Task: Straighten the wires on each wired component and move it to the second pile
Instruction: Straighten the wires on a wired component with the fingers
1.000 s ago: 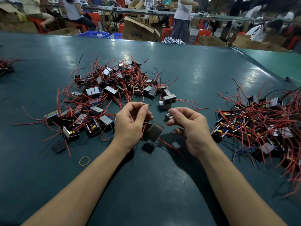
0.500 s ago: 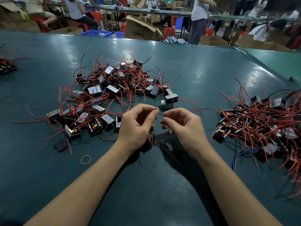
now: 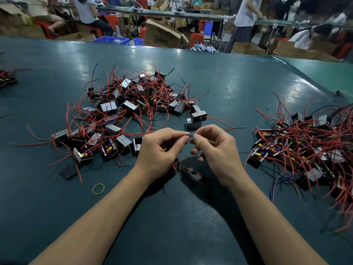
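— Where's the wired component (image 3: 176,166)?
— Under your left hand (image 3: 159,150), above the green table (image 3: 172,217), between both piles.
— And your hands?
— Left hand and right hand (image 3: 214,150) each pinch its thin black wire (image 3: 191,135), fingertips nearly meeting.

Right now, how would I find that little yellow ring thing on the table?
Start at the big pile of wired components on the left of the dark green table. Come toward the person to the pile's near edge, beside the left forearm. The rubber band lies flat there on bare table, alone: a thin yellow loop with no wires or black body, unlike everything around it.
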